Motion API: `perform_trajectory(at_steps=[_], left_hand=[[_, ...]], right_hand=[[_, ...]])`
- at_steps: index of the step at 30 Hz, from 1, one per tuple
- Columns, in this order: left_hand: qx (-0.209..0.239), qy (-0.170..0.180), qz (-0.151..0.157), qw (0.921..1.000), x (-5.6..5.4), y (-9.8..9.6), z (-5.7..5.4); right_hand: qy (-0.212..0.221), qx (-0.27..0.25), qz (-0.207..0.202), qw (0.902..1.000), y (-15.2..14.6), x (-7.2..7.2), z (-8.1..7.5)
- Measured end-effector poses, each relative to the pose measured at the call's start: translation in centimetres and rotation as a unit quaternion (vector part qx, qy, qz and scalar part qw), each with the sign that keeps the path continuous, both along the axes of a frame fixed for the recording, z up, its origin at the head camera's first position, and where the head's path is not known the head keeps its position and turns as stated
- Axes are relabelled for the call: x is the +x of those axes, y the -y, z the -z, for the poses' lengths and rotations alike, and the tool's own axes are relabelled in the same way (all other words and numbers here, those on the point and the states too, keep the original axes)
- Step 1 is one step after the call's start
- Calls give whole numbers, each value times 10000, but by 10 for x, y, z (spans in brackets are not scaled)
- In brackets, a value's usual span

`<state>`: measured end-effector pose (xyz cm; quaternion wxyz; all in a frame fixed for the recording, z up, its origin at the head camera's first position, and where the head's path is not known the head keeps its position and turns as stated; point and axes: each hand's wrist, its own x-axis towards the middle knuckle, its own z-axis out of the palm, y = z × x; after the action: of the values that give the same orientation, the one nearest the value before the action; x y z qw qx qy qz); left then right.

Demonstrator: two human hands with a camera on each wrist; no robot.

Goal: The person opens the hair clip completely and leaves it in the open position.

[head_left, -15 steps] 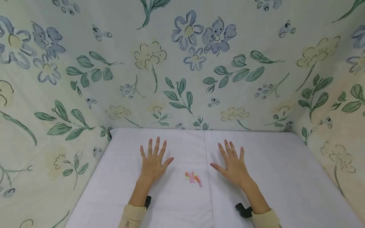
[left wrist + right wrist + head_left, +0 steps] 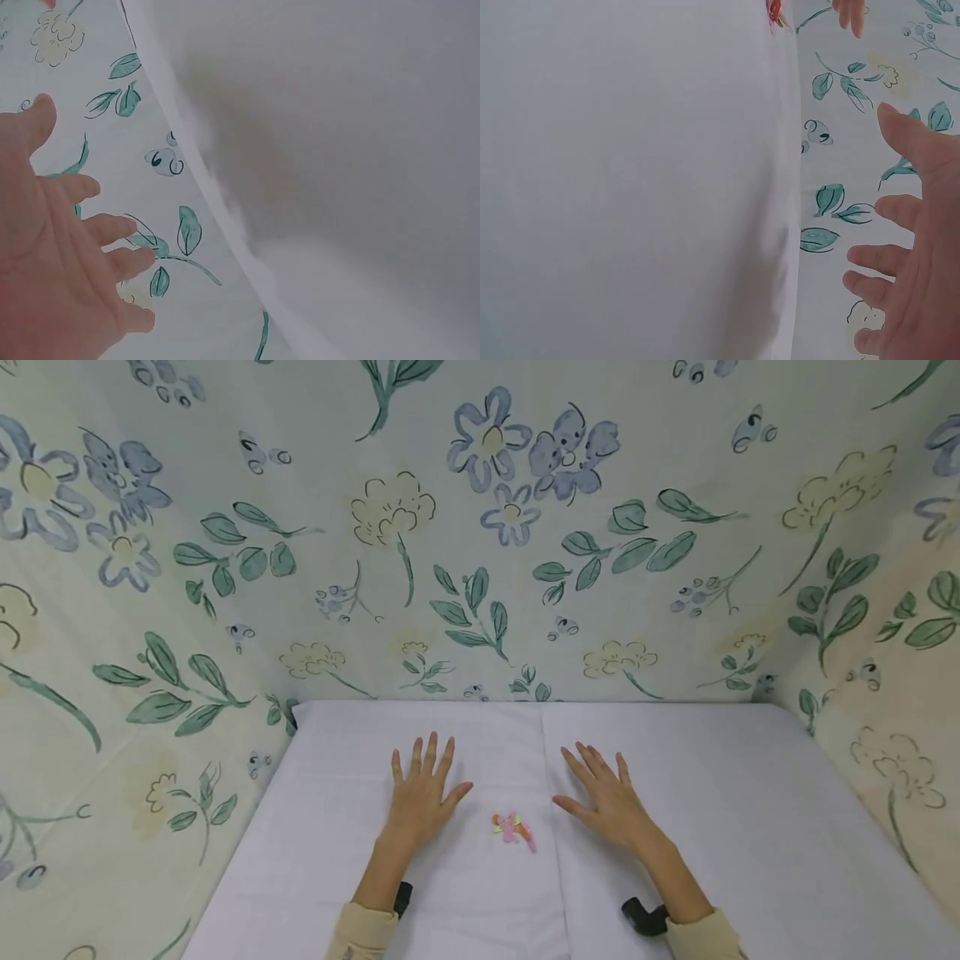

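Note:
A small cluster of pink, orange and yellow-green pieces (image 2: 513, 829) lies on the white-covered table between the two hands; in the head view it is too small to tell its kind. To its left, the left hand (image 2: 422, 802) is held over the cloth with fingers spread and nothing in it. On the other side, the right hand (image 2: 609, 803) also has its fingers extended and holds nothing. Both wrist views show a palm with straight fingers, the left hand (image 2: 67, 247) and the right hand (image 2: 922, 247). Part of the colourful cluster (image 2: 777, 13) shows at the top of the right wrist view.
A white cloth (image 2: 675, 760) with a lengthwise crease covers the table. Floral curtains (image 2: 480, 602) stand behind and at both sides. Black devices are strapped at the wrists, one at the right wrist (image 2: 643, 917).
The left hand has shifted right and slightly nearer, towards the small cluster. The right hand's fingers have drawn a little closer together and lower. The head view has moved slightly.

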<state>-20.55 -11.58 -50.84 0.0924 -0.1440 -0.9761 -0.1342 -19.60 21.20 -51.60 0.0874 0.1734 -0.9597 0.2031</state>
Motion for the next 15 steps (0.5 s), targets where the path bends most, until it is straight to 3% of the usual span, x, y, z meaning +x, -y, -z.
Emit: perform_trajectory(at_steps=[6,11,15], left_hand=[[297,284,208,9989,1,-3,-6],[764,562,419,9946,5,-7,-10],[995,688,542,9912,7,-13,-8]], right_hand=[[296,-537,-213,9979,4,2,-3],[801,-1214,-513,9880,12,4,-1],[1101,-1343,-637,9827,15,4,4]])
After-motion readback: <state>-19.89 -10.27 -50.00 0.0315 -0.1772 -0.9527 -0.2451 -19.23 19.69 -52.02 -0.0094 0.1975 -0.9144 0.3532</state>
